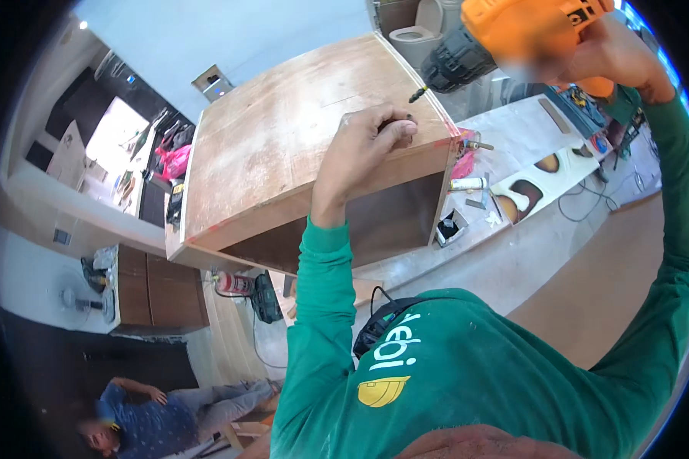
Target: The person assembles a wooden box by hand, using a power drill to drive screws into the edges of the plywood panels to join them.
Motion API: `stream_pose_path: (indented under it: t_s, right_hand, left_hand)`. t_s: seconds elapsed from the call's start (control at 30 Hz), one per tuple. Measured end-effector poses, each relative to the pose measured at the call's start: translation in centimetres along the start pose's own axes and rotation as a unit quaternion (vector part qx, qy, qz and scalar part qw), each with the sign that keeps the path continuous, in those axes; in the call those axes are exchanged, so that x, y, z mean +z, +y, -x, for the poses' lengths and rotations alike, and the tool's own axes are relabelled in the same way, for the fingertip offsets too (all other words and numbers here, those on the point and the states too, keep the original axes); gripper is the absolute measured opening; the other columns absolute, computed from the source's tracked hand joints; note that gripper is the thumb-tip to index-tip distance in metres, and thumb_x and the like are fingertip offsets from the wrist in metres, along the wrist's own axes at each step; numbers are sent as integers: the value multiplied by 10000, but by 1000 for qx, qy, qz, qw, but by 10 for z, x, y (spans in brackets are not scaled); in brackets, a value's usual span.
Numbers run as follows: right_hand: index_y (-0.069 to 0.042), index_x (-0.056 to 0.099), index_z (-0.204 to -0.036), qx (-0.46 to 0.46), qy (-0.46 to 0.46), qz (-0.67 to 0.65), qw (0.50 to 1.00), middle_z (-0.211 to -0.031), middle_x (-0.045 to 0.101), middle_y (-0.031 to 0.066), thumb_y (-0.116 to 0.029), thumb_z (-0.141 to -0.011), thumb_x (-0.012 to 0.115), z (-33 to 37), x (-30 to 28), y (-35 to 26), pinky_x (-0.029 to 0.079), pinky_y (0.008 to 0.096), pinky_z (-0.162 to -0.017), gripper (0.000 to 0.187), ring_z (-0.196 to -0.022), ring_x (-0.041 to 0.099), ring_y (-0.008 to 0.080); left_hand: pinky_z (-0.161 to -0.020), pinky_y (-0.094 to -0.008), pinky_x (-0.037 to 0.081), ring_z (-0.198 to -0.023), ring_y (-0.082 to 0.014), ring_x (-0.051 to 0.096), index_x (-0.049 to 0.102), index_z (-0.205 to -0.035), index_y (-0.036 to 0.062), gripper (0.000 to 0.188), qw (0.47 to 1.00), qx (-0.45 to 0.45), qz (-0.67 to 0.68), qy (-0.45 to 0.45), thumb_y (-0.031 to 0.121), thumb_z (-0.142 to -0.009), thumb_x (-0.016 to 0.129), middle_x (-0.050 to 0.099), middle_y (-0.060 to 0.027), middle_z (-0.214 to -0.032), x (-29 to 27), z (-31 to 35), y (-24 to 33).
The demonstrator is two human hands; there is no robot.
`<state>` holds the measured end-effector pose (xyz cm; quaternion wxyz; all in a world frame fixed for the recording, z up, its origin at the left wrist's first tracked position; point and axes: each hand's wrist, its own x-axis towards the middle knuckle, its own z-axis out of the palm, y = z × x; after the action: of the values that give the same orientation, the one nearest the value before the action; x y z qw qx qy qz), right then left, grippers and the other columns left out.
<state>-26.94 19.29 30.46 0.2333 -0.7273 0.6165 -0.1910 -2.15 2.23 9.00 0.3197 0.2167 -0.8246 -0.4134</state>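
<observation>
My right hand [622, 55], raised at the upper right, is wrapped round the handle of an orange and black cordless drill [524, 30]. The drill's bit [418, 95] points down and left, a short way above my left hand [364, 149]. That left hand is closed, its wrist by the front edge of a plywood cabinet box [306, 115]. Thumb and fingers pinch a small dark thing, mostly hidden, which I cannot make out. The cabinet's broad wooden panel faces up, and its open, dark inside faces me.
Right of the cabinet, a white work surface [505, 130] holds a tube [467, 183], a small box [450, 228] and a cut-out panel [547, 183]. A red extinguisher [233, 284] stands below left. Another person [153, 417] is at the lower left. A toilet [421, 27] stands behind.
</observation>
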Motion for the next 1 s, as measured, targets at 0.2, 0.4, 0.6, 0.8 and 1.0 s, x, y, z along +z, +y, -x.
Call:
stream_pose_path:
  t_s: [0.2,0.4,0.6,0.8,1.0]
  right_hand:
    - [-54,725,-1132,15,25,72,997,-959,730,28,-89,-786,821,-12,13,22,573,312,-761,361,-832,686,160]
    - [23,691,-1236,-5,-28,59,998,-1081,748,113,-24,-803,826,-17,13,-14,576,309,-820,456,-921,688,205]
    - [19,669,-1284,23,-86,24,996,-1185,735,126,-20,-814,813,-49,7,-14,564,320,-898,493,-1010,685,211]
    - [16,650,-1312,0,-134,54,989,-1211,724,132,-5,-822,793,-69,9,-15,560,324,-911,511,-1026,679,218]
    - [7,653,-1305,55,-172,28,983,-1158,732,116,-13,-820,806,-80,-7,-16,571,324,-856,509,-983,682,209]
  left_hand:
    - [-706,-295,519,-724,-118,620,688,-966,-30,191,995,19,-90,30,159,-980,678,681,-94,-765,-5,7,10]
    - [-752,-424,533,-816,-350,686,695,-963,-26,138,986,108,-123,34,100,-906,698,703,-195,-867,10,-1,3]
    - [-785,-452,525,-852,-376,667,693,-956,-15,104,981,131,-132,44,66,-893,684,691,-196,-876,3,5,0]
    - [-772,-451,526,-854,-380,667,679,-937,-12,84,982,138,-121,46,57,-890,683,688,-199,-876,3,5,-8]
    - [-730,-405,544,-813,-327,706,682,-982,-16,114,979,143,-144,34,74,-917,706,707,-186,-876,2,5,-3]
